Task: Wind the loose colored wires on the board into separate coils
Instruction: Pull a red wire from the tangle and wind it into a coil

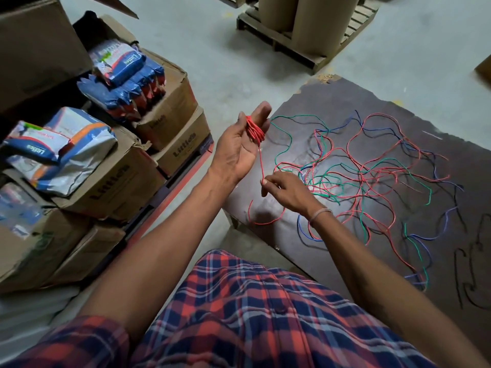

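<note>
The red wire [261, 166] runs straight down from the coil round the left hand's straight fingers [259, 116] to the right hand's pinching fingers [265, 183] just below.

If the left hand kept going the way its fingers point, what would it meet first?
Nothing close: the left hand, wrapped in the red coil, points up and away over bare floor; the pallet lies farther off, depth unclear.

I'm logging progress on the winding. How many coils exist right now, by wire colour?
Red: 1, the red coil around the left hand's fingers, joined to the red wire pinched by the right hand
Green: 0
Blue: 0
Black: 0
Total: 1
</note>
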